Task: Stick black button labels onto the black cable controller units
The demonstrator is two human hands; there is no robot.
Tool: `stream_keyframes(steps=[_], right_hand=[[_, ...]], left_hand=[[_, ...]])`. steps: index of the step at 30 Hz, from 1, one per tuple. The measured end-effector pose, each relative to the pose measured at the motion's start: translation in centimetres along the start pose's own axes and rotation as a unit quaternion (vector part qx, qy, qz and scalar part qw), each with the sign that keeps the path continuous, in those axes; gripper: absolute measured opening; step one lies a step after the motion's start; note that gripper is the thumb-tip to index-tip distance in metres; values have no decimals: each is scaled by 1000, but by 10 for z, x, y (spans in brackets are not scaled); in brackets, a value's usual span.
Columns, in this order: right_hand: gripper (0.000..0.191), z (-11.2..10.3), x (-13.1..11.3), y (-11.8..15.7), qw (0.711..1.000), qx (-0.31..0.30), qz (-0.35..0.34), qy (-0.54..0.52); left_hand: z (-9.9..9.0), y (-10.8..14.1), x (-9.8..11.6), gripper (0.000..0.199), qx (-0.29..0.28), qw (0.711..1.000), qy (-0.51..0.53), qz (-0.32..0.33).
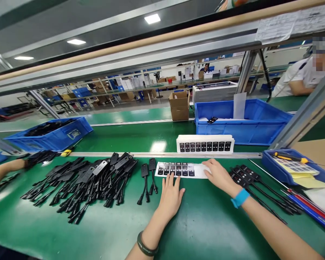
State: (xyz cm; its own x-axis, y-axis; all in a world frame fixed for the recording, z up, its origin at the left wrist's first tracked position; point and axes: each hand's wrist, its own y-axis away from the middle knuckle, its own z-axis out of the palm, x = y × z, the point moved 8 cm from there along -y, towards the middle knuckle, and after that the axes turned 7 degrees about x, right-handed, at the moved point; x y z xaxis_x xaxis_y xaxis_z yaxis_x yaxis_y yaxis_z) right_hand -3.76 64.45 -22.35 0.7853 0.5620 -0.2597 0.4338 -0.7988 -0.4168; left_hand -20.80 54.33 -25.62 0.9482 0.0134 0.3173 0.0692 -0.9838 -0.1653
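Observation:
A white strip of black labels [176, 169] lies on the green bench in front of me, its right part blank. The fingers of my left hand [170, 195] are stretched out, with the tips on the strip's lower edge. My right hand [219, 176] rests at the blank right end, thumb and forefinger apart; its other fingers are partly hidden. Just left of the strip lie two black cable adapters [144, 180]. Several adapters with labels on their faces [243, 176] lie to the right of my right hand. A large heap of black adapters [97, 180] spreads out on the left.
Behind the strip stands a white stack of label sheets [206, 139]. Blue bins [241, 127] stand at the back, and a small blue tray [278, 168] with a screwdriver is at right. Another person's arm [7, 172] reaches in from the left. A metal post [306, 108] rises at right.

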Motion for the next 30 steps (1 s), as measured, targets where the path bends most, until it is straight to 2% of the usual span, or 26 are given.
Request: stream_keyframes(steps=[3,6,9,13,15,17,20,22,26,27,30], right_hand=[[28,22,-14,-22,998,9,-6,-64],[21,31,-21,-31,993,37,3,-110],[16,22,-24,-27,985,72,2,-157],[22,-9,-18,-8,969,124,29,-212],[22,-26,-9,6,949,154,73,-265],[22,-37,-1,22,925,170,118,-319],[23,-41,2,44,912,159,140,-352],[24,-37,1,54,910,148,144,-359],[25,-29,-1,65,907,129,154,-370],[25,-28,-2,65,907,123,156,-372],[26,-29,-6,66,900,118,166,-386]], left_hand=[[-2,0,3,46,-1,999,-49,12],[-3,0,6,46,6,998,-60,17],[-7,1,9,45,27,998,-62,18],[-19,-2,6,37,70,996,-54,23],[-25,-8,-7,38,85,995,-55,10],[-33,-15,-29,45,101,993,-63,-24],[-45,-21,-64,52,110,988,-77,-76],[-52,-20,-78,45,104,987,-81,-95],[-69,-10,-87,22,109,981,-95,-130],[-71,-7,-87,23,114,978,-100,-142],[-73,-1,-88,42,125,969,-108,-182]])
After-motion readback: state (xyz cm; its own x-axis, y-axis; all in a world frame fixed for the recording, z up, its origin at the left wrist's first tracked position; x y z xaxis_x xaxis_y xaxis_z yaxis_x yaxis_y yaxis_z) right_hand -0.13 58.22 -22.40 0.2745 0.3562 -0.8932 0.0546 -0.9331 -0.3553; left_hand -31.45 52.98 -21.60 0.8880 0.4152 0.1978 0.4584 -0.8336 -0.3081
